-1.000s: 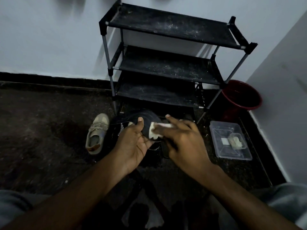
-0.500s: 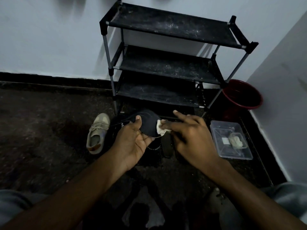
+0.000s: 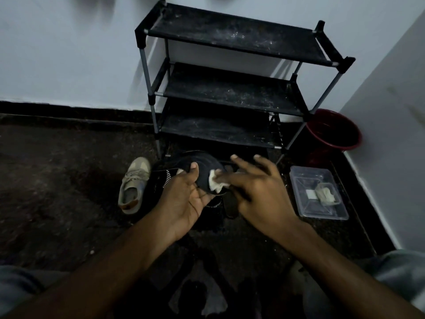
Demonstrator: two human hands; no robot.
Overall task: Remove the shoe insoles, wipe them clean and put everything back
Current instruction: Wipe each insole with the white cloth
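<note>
Insole (image 3: pixel 204 172), clamped in left hand (image 3: pixel 184 201) fingers, right hand (image 3: pixel 259 192) fingers spread, pressing wipe (image 3: pixel 215 184) on it

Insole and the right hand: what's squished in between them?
A crumpled white wipe. In the head view, the right hand presses it against the dark insole, which the left hand holds.

**What We Cannot Make Out**

Motion blurs the right hand (image 3: pixel 259 192), so we cannot tell how it holds the white wipe (image 3: pixel 216 181). The left hand (image 3: pixel 184 199) and the wipe cover much of the dark insole (image 3: pixel 205 166). The black shoe (image 3: pixel 157 179) beneath is mostly hidden, its lettering unreadable. We cannot name what lies in the clear box (image 3: pixel 305 208).
</note>
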